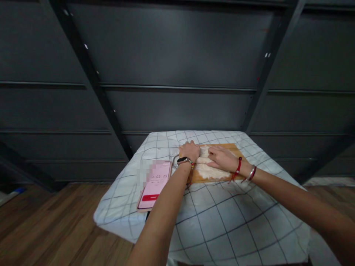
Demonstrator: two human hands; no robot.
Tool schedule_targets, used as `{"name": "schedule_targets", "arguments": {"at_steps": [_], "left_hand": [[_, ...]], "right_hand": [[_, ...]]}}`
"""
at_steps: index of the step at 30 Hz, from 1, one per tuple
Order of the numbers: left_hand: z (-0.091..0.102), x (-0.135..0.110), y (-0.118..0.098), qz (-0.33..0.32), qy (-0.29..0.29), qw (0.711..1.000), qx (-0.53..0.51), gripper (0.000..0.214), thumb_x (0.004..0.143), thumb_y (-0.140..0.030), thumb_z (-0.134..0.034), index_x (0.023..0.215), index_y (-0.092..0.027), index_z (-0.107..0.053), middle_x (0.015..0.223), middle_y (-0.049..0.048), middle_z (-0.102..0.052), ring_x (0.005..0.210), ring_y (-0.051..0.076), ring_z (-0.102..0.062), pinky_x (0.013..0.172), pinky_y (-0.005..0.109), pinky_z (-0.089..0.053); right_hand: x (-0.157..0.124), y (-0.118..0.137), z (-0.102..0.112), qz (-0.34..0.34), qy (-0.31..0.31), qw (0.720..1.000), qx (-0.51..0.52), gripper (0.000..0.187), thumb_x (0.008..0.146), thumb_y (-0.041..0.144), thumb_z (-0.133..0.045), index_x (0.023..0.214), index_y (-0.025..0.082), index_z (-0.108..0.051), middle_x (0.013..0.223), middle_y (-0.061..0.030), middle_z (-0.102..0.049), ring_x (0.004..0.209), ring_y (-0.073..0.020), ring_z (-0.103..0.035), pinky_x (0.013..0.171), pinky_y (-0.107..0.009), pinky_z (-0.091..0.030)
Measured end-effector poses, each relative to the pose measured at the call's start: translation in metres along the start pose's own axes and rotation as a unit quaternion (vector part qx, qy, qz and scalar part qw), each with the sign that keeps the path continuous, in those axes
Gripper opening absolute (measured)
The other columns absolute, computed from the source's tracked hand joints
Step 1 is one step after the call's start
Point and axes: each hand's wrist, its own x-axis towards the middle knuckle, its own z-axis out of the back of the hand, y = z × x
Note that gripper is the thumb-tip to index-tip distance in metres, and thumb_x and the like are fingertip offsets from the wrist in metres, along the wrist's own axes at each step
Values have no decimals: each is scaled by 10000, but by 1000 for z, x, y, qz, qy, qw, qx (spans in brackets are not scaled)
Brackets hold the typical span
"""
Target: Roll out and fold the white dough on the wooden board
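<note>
A pale, creased, dough-like sheet (210, 170) with an uneven edge lies on a wooden board (235, 149). At the board's left end is my left hand (190, 150), wearing a watch. Its fingers are bent downward, and whatever they grip is hidden. My right hand (223, 158), with red and silver bracelets at the wrist, rests on the sheet. Its fingers and thumb are curled in on a raised fold of the pale sheet. Part of a metal ring (174, 161) shows at the board's left side, beside my left wrist.
A phone (156, 184) showing a running timer lies left of the board, partly behind my left forearm. A white checked cloth (213, 218) covers the small table. Dark metal panels (180, 44) rise directly behind it. Wooden floor (69, 221) shows at both sides.
</note>
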Motion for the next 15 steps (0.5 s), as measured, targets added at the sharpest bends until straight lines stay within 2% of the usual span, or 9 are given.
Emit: {"name": "schedule_targets", "arguments": {"at_steps": [3, 7, 15], "left_hand": [[-1, 1, -1, 11, -33, 999, -14, 437, 925, -346, -242, 1228, -133, -473, 1214, 192, -529, 1135, 306, -500, 925, 464, -346], [-1, 3, -2, 10, -34, 999, -26, 431, 924, -346, -242, 1205, -134, -491, 1197, 189, -539, 1122, 305, -510, 916, 460, -352], [1, 2, -5, 20, -62, 997, -28, 420, 907, -327, -243, 1144, -126, -525, 1125, 173, -576, 1057, 309, -544, 875, 476, -375]], "right_hand": [[1, -3, -3, 7, -16, 1000, 1, 331, 885, 397, -523, 787, 121, -677, 891, -104, -565, 863, -216, -515, 783, -357, -408], [1, -9, -9, 12, -34, 999, 27, 386, 916, 412, -461, 778, 129, -685, 845, -87, -554, 775, -182, -498, 735, -329, -405], [6, -19, -22, -1, -46, 993, 108, 303, 912, 290, -470, 729, 136, -656, 796, -59, -526, 729, -155, -471, 710, -290, -405]]}}
